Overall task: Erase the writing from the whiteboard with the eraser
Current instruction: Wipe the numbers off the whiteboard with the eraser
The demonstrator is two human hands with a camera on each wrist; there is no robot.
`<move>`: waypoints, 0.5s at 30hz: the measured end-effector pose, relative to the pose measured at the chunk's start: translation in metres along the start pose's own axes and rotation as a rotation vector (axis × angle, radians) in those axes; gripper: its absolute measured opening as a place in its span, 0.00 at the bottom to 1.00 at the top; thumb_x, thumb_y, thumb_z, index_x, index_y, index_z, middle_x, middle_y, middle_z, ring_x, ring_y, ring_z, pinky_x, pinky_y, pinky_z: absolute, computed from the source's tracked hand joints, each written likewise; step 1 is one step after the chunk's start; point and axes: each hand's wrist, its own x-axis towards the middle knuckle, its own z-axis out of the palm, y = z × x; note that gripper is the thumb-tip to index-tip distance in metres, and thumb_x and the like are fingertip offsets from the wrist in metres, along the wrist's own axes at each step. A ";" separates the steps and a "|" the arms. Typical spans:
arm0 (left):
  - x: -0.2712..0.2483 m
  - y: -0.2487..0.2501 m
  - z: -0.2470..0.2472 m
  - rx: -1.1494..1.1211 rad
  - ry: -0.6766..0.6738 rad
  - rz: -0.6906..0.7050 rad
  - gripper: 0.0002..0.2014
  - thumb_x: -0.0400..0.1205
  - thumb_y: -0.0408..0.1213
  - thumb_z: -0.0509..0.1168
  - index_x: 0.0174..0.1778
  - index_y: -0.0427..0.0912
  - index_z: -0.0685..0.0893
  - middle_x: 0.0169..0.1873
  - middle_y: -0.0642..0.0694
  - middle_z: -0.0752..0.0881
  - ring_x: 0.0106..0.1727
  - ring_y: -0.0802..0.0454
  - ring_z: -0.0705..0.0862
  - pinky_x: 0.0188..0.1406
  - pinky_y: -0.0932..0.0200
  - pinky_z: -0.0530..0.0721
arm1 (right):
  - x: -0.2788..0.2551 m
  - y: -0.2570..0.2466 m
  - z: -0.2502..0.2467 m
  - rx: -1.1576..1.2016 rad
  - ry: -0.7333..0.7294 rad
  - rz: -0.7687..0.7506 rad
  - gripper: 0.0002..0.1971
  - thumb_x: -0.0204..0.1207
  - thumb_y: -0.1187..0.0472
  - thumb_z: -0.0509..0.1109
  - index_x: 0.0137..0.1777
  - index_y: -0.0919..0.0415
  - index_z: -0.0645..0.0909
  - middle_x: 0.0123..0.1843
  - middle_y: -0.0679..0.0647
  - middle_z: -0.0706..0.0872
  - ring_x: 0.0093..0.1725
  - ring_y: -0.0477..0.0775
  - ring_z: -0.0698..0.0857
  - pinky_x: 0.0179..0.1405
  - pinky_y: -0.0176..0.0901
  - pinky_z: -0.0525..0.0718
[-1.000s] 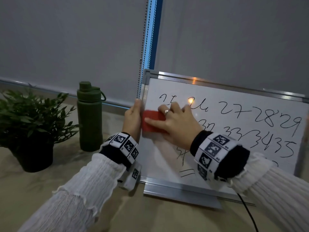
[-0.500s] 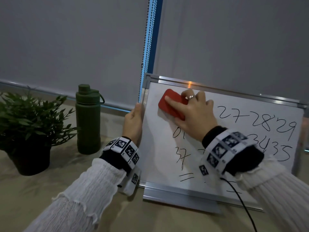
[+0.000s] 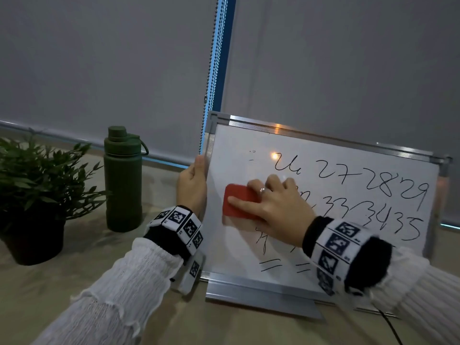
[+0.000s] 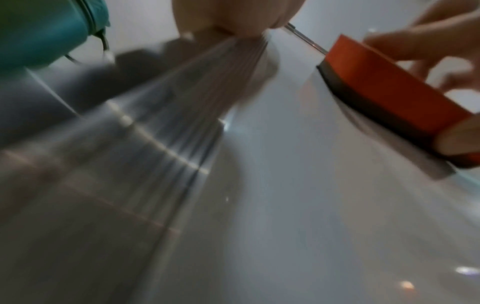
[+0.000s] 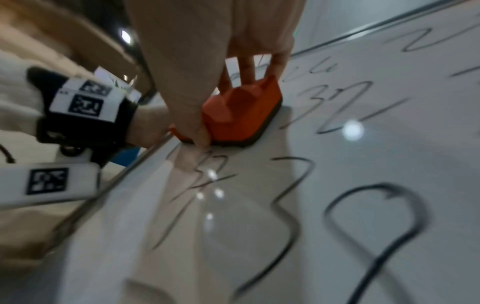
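A silver-framed whiteboard [image 3: 234, 252] leans against the grey blind, with black handwritten numbers across its middle and right. My right hand [image 3: 273, 207] holds a red eraser [image 3: 236, 202] flat against the board's left-centre, thumb along its lower side and fingers over its top. The right wrist view shows the eraser [image 5: 241, 115] with its dark felt on the board [image 5: 337, 164], beside written digits. My left hand [image 3: 191, 188] grips the board's left frame edge. The left wrist view shows the eraser [image 4: 389, 92] from the side, pressed on the board [image 4: 311, 205].
A dark green bottle [image 3: 122, 180] stands left of the board on the beige tabletop [image 3: 74, 282]. A potted plant [image 3: 32, 195] sits at the far left. A bead chain [image 3: 211, 70] hangs down behind the board's top left corner. A black cable [image 3: 390, 327] trails at the lower right.
My right hand has wiped the eraser from the board's top left down to its left-centre. The digits at the top left are gone apart from a few specks. My left hand has kept its hold.
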 end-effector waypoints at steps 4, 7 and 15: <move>-0.003 0.000 0.003 -0.007 0.022 0.001 0.21 0.87 0.50 0.52 0.35 0.44 0.82 0.39 0.44 0.86 0.48 0.44 0.86 0.55 0.50 0.84 | 0.020 0.041 -0.020 0.035 0.012 0.262 0.24 0.68 0.40 0.57 0.64 0.41 0.77 0.52 0.62 0.83 0.46 0.66 0.79 0.38 0.56 0.76; -0.004 0.001 0.005 -0.001 0.035 0.019 0.21 0.87 0.49 0.52 0.34 0.45 0.81 0.36 0.49 0.85 0.44 0.51 0.83 0.48 0.58 0.82 | 0.021 0.045 -0.017 0.050 0.055 0.367 0.25 0.70 0.41 0.60 0.67 0.44 0.75 0.56 0.64 0.81 0.49 0.67 0.77 0.42 0.58 0.75; -0.004 0.000 0.008 0.026 0.048 0.046 0.22 0.88 0.48 0.51 0.36 0.39 0.80 0.36 0.47 0.83 0.38 0.54 0.81 0.42 0.63 0.80 | 0.010 0.048 -0.017 0.016 0.014 0.246 0.25 0.67 0.41 0.59 0.63 0.43 0.78 0.52 0.63 0.83 0.44 0.66 0.79 0.37 0.55 0.76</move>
